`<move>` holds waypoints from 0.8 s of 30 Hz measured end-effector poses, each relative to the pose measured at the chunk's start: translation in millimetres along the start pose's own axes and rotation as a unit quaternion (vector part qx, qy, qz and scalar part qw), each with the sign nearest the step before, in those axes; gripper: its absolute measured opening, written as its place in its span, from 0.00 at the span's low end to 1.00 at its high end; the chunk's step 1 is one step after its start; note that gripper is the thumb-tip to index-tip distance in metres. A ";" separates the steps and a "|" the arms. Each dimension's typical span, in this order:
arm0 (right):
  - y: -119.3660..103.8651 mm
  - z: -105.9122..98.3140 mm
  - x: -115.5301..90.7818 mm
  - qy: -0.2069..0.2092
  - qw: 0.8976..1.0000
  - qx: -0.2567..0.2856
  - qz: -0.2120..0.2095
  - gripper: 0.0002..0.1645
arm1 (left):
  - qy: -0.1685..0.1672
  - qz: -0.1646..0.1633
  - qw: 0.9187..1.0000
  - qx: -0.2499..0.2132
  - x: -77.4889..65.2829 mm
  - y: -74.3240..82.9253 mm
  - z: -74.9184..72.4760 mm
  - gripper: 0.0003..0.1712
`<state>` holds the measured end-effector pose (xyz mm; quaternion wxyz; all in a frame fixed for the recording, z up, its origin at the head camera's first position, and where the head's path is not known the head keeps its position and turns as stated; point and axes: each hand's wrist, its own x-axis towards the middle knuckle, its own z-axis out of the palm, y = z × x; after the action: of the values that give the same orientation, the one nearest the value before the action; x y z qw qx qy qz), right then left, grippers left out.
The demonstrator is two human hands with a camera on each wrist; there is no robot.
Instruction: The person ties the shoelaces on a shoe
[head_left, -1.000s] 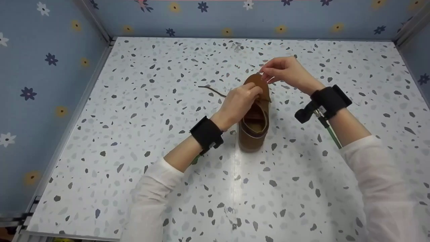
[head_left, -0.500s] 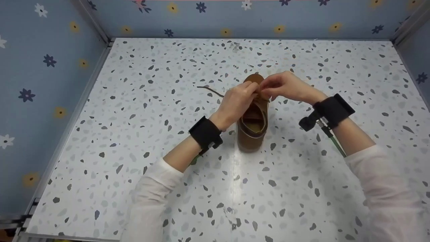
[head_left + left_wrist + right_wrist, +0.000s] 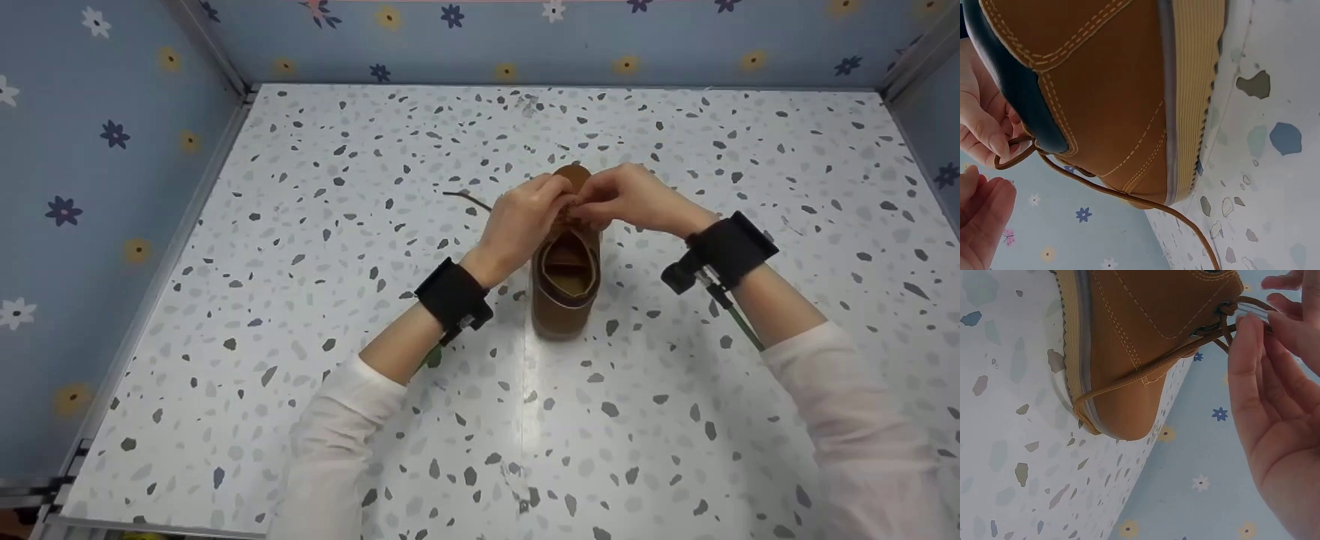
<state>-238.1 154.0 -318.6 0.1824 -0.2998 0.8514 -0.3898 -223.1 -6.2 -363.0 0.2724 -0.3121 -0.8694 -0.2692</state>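
A brown lace-up shoe point(image 3: 564, 300) stands on the table, toe toward the far wall. My right hand point(image 3: 637, 199) is over its laced front, and its thumb and fingers pinch a brown shoelace point(image 3: 1179, 354) close to the top eyelets. The shoelace forms a small loop at those fingers in the left wrist view. My left hand point(image 3: 521, 225) is bent over the shoe's left side, right by the lacing. In the left wrist view its fingers point(image 3: 996, 211) are beside the loop, with a gap between them and nothing gripped.
One shoelace end point(image 3: 465, 198) trails left across the speckled white table point(image 3: 315, 300). Flower-patterned blue panels point(image 3: 442, 52) close off the back and sides. Each wrist wears a black strap with a camera and a green cable.
My right hand has come down from above the toe to the lacing beside my left hand. The raised brown tongue flap now lies lower, mostly behind the hands. My left hand has shifted slightly.
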 end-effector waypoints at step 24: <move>0.6 0.9 1.8 -0.009 0.998 0.054 -0.006 0.10 | -0.099 -0.078 0.992 0.028 -13.1 -32.8 10.8 0.09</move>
<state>-239.1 152.6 -319.7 0.2041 -0.2980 0.8256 -0.4336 -240.4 -26.2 -388.8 0.1719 -0.2607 -0.9210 -0.2327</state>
